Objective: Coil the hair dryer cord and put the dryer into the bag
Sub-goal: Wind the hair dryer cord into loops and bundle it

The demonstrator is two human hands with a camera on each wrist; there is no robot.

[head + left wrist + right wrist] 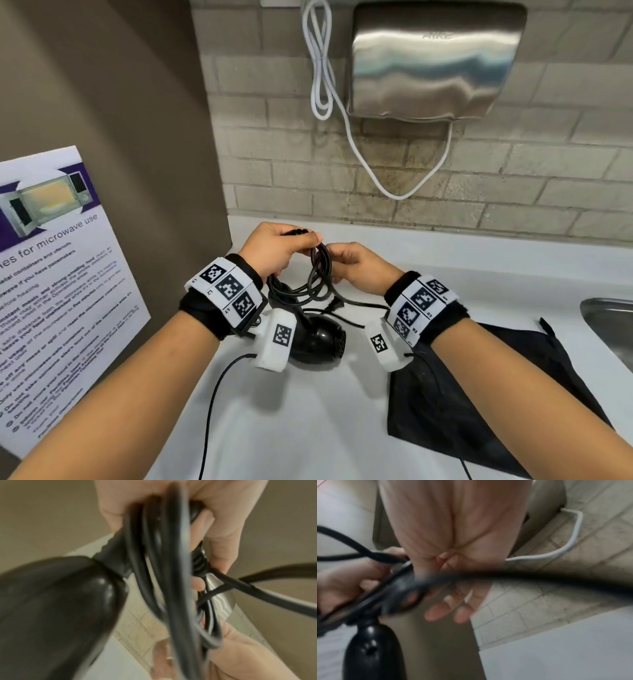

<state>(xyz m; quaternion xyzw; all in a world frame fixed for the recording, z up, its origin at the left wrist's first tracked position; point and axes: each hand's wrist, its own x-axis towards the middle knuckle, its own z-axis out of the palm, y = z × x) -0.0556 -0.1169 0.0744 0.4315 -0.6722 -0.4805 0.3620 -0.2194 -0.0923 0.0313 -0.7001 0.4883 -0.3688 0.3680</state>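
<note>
Head view shows both hands raised over the white tabletop [308, 428], close to its back edge where the tiled wall begins. The left hand [277, 253] has its fingers curled around the top of several black loops of the cord [317, 274], and the handle of the hair dryer seems to be in the same grip. The right hand [356, 267] pinches the same loops from the other side, so the two hands almost touch. The plug [334, 304] hangs free under the loops, above the tabletop.

The hair dryer [317, 337] is below the left wrist, near the left edge of the tabletop, beside the brown side panel [137, 137]; I cannot tell if its body rests on the tabletop or hangs. The black bag [479, 394] lies flat on the right part of the tabletop, partly under the right forearm. Between dryer and bag there is a strip of bare surface. The sink [613, 322] is at the right edge, just beyond the bag. A steel hand dryer [435, 61] with a white cable [349, 137] hangs on the wall above
</note>
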